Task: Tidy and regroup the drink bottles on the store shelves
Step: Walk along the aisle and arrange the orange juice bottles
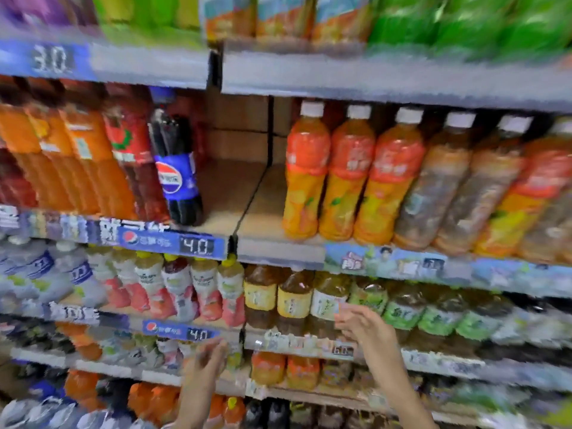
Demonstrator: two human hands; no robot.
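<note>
1. Presently much motion blur. Left grip (206, 359) raised before the lower price rail, fingers smeared; cannot tell whether clenched or released.
2. Right grip (360, 323) released, fingers extended just beside the yellow-label teas (291, 300), apparently empty. Likely reaching to straighten that row.
3. Lone cola (175, 162) upright at the row's end, bare shelf (230, 193) beside it. Probably the gap needing regrouping.

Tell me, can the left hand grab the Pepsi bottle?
Probably yes. The Pepsi bottle stands at the front of its shelf, with bare board to its right. The left hand is lower down, looks empty, and nothing lies between.
</note>
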